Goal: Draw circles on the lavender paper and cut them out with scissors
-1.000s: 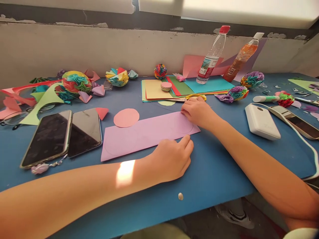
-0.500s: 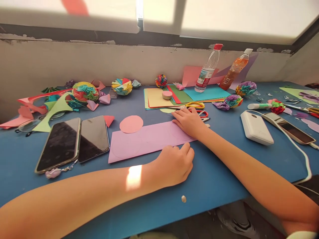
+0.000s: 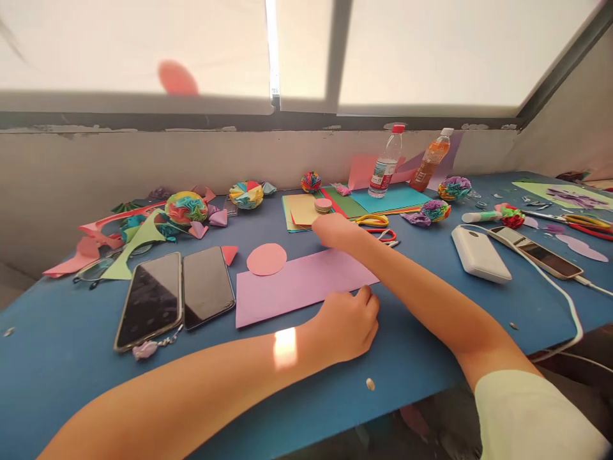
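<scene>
A strip of purple paper [image 3: 306,281] lies on the blue table, with a pink paper circle [image 3: 267,259] overlapping its upper left edge. My left hand [image 3: 349,324] rests in a loose fist at the paper's near edge; whatever its curled fingers might hold is hidden. Stretched out past the strip, my right hand [image 3: 335,231] is bent down by the near edge of the stacked coloured paper [image 3: 301,207]. Its fingers are out of sight behind the back of the hand. Beside it are yellow-handled scissors [image 3: 372,220] and a red handle [image 3: 385,234]. A small pile of paper discs [image 3: 322,205] sits on the stack.
Two phones [image 3: 151,300] lie left of the strip, near paper scraps [image 3: 136,246] and pleated paper balls [image 3: 186,209]. Two bottles [image 3: 383,176] stand at the back. A white power bank [image 3: 480,255] with a cable [image 3: 565,297] lies to the right.
My right hand has left the purple paper and moved forward and left towards the paper stack, its fingers now hidden. My left hand stays curled at the strip's edge. The view has tilted up.
</scene>
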A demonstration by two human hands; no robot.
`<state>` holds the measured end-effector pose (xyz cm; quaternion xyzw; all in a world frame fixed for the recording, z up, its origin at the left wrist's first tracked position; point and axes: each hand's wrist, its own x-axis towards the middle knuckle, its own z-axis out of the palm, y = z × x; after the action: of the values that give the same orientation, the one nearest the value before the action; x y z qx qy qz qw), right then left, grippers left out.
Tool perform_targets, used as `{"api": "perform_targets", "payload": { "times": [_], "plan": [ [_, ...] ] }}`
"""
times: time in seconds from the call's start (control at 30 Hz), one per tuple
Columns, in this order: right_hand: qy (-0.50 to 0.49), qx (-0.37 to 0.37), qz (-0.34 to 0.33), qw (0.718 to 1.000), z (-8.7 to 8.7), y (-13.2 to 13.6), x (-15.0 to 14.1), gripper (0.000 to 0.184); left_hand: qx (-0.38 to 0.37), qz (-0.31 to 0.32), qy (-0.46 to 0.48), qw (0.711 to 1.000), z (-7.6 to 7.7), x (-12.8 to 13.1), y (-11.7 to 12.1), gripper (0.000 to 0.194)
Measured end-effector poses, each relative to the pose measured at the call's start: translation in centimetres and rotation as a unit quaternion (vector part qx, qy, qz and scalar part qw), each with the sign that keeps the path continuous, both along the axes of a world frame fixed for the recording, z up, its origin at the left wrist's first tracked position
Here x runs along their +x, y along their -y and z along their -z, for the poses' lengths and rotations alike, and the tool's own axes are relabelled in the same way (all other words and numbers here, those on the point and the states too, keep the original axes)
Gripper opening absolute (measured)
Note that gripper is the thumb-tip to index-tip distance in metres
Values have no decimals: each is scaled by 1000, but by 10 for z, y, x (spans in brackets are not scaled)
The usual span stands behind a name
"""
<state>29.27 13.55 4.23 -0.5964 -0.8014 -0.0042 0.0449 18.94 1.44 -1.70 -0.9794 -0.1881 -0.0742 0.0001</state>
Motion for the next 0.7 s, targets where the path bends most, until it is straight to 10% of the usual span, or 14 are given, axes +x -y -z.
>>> {"api": "perform_targets", "payload": {
  "times": [0.17, 0.27, 0.5, 0.7],
  "plan": [
    [-3, -47, 35, 998, -71, -9, 51, 14, 12, 4, 7, 1000, 0, -1, 0, 24],
    [-57, 3, 124, 991, -83, -42, 90, 11, 9, 4, 14, 1000, 0, -1, -1, 23],
    [-124, 62, 270, 953, -10, -142, 129, 42, 18, 2, 45, 999, 4, -1, 0, 20],
    [-166, 36, 274, 947, 25, -158, 138, 18, 3, -31, 29, 999, 3, 2, 0, 25]
  ]
}}
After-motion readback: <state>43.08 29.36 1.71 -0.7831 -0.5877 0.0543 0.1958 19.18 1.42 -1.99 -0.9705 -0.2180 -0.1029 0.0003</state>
